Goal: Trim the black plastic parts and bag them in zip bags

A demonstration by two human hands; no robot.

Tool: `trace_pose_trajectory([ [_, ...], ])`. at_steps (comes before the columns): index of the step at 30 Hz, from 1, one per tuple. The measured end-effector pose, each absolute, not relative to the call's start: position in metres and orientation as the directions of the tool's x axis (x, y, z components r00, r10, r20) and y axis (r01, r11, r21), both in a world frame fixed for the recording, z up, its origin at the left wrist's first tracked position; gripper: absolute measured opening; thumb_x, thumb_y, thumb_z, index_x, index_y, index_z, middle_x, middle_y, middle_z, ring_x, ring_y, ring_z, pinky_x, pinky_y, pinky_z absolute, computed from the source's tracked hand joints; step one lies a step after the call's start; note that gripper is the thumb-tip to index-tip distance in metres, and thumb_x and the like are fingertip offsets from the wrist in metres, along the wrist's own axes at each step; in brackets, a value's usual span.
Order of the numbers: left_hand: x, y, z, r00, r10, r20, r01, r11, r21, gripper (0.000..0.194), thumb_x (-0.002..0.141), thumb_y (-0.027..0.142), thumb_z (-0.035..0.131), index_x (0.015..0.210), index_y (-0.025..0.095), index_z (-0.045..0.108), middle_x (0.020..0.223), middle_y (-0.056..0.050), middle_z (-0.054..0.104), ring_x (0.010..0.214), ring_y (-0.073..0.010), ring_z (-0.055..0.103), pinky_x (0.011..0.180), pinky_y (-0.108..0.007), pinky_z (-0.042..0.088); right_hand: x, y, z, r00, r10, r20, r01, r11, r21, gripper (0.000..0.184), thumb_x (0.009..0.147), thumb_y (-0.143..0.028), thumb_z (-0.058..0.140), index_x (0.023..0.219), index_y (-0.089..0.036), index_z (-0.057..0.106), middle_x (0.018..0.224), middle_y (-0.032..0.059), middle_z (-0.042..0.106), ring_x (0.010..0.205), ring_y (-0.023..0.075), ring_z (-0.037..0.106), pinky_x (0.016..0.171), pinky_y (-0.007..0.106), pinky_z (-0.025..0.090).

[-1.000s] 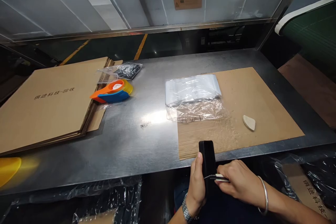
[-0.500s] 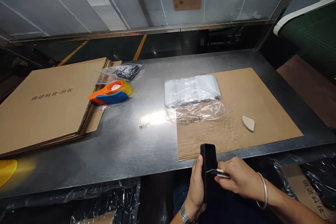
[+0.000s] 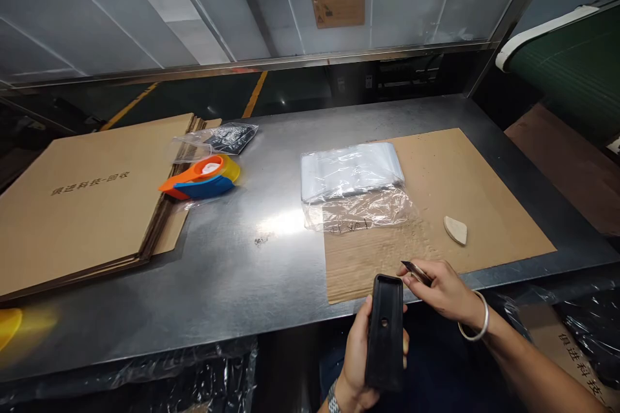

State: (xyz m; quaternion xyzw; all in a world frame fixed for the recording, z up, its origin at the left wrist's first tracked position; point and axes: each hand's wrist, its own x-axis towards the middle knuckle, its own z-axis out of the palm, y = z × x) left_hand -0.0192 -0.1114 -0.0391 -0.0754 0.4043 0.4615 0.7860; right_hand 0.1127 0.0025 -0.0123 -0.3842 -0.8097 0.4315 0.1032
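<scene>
The left hand [image 3: 357,348] has its grip wrapped around the sides of a black case [image 3: 385,364], thumb along one side and fingertips at the other. The case is at the near edge of the bench [image 3: 232,258], its hollow face and small round hole [image 3: 384,322] turned up; whether it touches the edge I cannot tell. The right hand [image 3: 443,287] has its grip pinched on a pointed tool [image 3: 417,273], the tip just beside the case's upper end and apart from it.

A cardboard sheet [image 3: 494,206] covers much of the bench's right half, with a pale wedge [image 3: 456,231] lying on it towards the near edge. A pack of clear bags [image 3: 352,171] overlaps the sheet's left side. Towards the bench's left end lie flat cartons [image 3: 92,213], with a tape dispenser [image 3: 203,179] and a small bag [image 3: 232,137] by their right side.
</scene>
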Motion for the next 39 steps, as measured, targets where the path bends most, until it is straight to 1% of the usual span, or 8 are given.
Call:
trace_pose_trajectory([
  [6,-0.02,-0.112,-0.039,0.303,0.665,-0.683,-0.776,0.588,0.228,0.068,0.082,0.06,0.024,0.095,0.004,0.062,0.047,-0.007,0.059,0.034,-0.0114,0.051,0.035,-0.017,0.034,0.121,0.003,-0.014,-0.732,0.666,-0.14,0.394,0.247,-0.885,0.02,0.084,-0.027,0.048,0.084,-0.014,0.063,0.055,-0.0049,0.043,0.051,0.0087,0.036,0.049,0.021,0.029],
  [15,-0.023,-0.113,-0.041,0.412,0.662,-0.626,-0.749,0.637,0.181,0.07,0.083,0.059,0.022,0.093,0.004,0.064,0.046,-0.008,0.06,0.034,-0.0123,0.053,0.033,-0.017,0.033,0.124,0.009,-0.008,-0.858,0.509,-0.068,0.253,0.305,-0.918,0.022,0.085,-0.029,0.052,0.086,-0.013,0.067,0.063,0.0005,0.057,0.056,0.0096,0.049,0.054,0.021,0.038],
  [20,-0.021,-0.113,-0.045,0.464,0.659,-0.592,-0.751,0.647,0.132,0.069,0.083,0.059,0.021,0.066,0.007,0.063,0.043,-0.008,0.057,0.031,-0.0115,0.052,0.031,-0.016,0.03,0.124,0.009,-0.002,-0.933,0.354,-0.064,0.118,0.134,-0.984,0.024,0.086,-0.03,0.052,0.087,-0.011,0.067,0.072,0.0058,0.064,0.064,0.0123,0.06,0.06,0.022,0.045],
  [25,-0.023,-0.111,-0.043,0.425,0.702,-0.571,-0.783,0.602,0.158,0.069,0.082,0.059,0.021,0.089,0.006,0.065,0.046,-0.007,0.059,0.034,-0.0122,0.053,0.033,-0.017,0.033,0.134,0.012,-0.013,-0.862,0.486,-0.141,0.245,0.157,-0.957,0.042,0.082,-0.051,0.051,0.074,-0.012,0.066,0.053,-0.0014,0.053,0.043,0.008,0.046,0.043,0.019,0.037],
  [28,-0.024,-0.109,-0.043,0.386,0.71,-0.588,-0.792,0.582,0.183,0.069,0.083,0.059,0.022,0.092,0.004,0.064,0.046,-0.008,0.059,0.035,-0.0121,0.054,0.034,-0.017,0.033,0.137,0.019,-0.024,-0.735,0.657,-0.167,0.452,0.291,-0.843,0.04,0.088,-0.049,0.043,0.085,-0.013,0.061,0.058,-0.002,0.052,0.049,0.0094,0.048,0.046,0.02,0.038],
  [31,-0.025,-0.107,-0.043,0.344,0.715,-0.609,-0.803,0.56,0.203,0.069,0.083,0.059,0.023,0.093,0.004,0.063,0.047,-0.008,0.059,0.036,-0.0117,0.053,0.035,-0.017,0.034,0.138,0.025,-0.036,-0.623,0.772,-0.125,0.662,0.435,-0.61,0.032,0.091,-0.041,0.038,0.097,-0.016,0.057,0.069,0.0002,0.058,0.059,0.013,0.053,0.055,0.023,0.04],
  [35,-0.026,-0.105,-0.044,0.293,0.732,-0.615,-0.817,0.526,0.236,0.067,0.083,0.06,0.026,0.094,0.004,0.062,0.049,-0.008,0.059,0.038,-0.012,0.054,0.036,-0.017,0.033,0.139,0.029,-0.051,-0.565,0.822,-0.078,0.77,0.49,-0.408,0.029,0.092,-0.034,0.036,0.104,-0.019,0.058,0.087,0.0065,0.06,0.078,0.0206,0.056,0.063,0.028,0.04],
  [39,-0.027,-0.104,-0.042,0.231,0.722,-0.652,-0.829,0.497,0.256,0.066,0.082,0.06,0.031,0.094,0.003,0.061,0.051,-0.008,0.06,0.039,-0.0116,0.053,0.039,-0.018,0.036,0.14,0.036,-0.065,-0.543,0.839,-0.029,0.82,0.522,-0.232,0.028,0.091,-0.033,0.039,0.106,-0.02,0.059,0.081,0.0076,0.055,0.076,0.0233,0.053,0.062,0.029,0.037],
])
